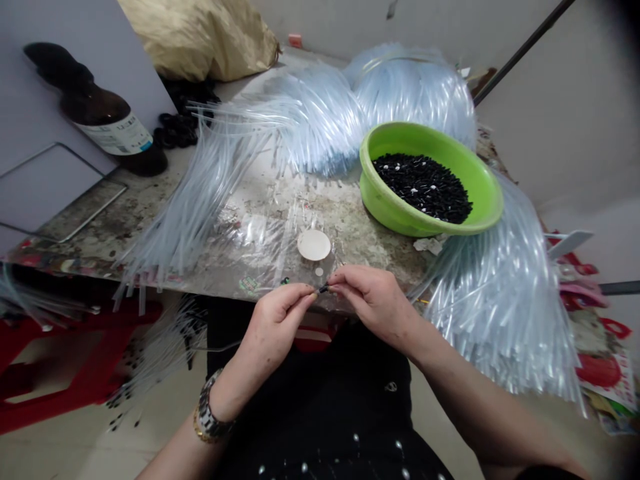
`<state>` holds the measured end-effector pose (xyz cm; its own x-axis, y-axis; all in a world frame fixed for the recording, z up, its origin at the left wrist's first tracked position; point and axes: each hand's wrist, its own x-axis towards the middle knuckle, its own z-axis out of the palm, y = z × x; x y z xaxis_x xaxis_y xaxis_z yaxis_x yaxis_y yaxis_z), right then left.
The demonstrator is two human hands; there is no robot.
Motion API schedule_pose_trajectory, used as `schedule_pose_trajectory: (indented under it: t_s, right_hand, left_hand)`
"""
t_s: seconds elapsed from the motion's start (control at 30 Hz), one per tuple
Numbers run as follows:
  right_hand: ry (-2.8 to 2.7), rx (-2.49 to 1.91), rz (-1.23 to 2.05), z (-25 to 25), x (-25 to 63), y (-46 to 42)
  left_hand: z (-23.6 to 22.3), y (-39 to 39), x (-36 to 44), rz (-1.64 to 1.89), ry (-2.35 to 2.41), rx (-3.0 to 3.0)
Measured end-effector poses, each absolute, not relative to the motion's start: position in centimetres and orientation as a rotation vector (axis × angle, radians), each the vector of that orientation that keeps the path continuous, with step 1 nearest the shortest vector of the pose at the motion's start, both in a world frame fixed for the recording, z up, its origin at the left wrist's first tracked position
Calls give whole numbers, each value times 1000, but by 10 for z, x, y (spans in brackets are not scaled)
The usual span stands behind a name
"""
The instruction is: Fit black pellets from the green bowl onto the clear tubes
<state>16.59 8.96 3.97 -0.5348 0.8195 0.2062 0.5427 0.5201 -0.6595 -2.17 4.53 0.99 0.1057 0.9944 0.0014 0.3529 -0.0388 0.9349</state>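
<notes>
A: State the step in hand.

B: By judgement, fingertip work on one small black piece (323, 289). It sits between the left hand (273, 323) and the right hand (377, 300), at the near edge of the tabletop (345, 220). Both hands grasp it in a thumb-and-finger pinch; the exact contact is too small to tell.

A: What does the next move call for?

B: Probably light, even pressure and close alignment of both pinches, as the piece offers little surface to grip.

A: Specify the surrounding materials.

B: A shallow, round white dish (314, 245) lies just beyond the hands. To its right, a smooth green basin (370, 200) with a flared rim contains slim, glossy black pieces (425, 190) and a few pale bits. Shiny clear tubes (320, 120), thin and apparently flexible, fan across the stained tabletop; some overhang its edge. A brown bottle (97, 107) with a printed label stands at left.
</notes>
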Motion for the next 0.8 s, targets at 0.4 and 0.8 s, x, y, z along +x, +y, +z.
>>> schedule_pose_trajectory:
  t_s: [0.4,0.8]
  right_hand:
    - [-2056,-1216,819,26,162,79]
    - [-2020,-1216,825,23,161,73]
  left_hand:
    - [14,48,-19,945,1344,1408]
    - [9,46,-15,932,1325,1340]
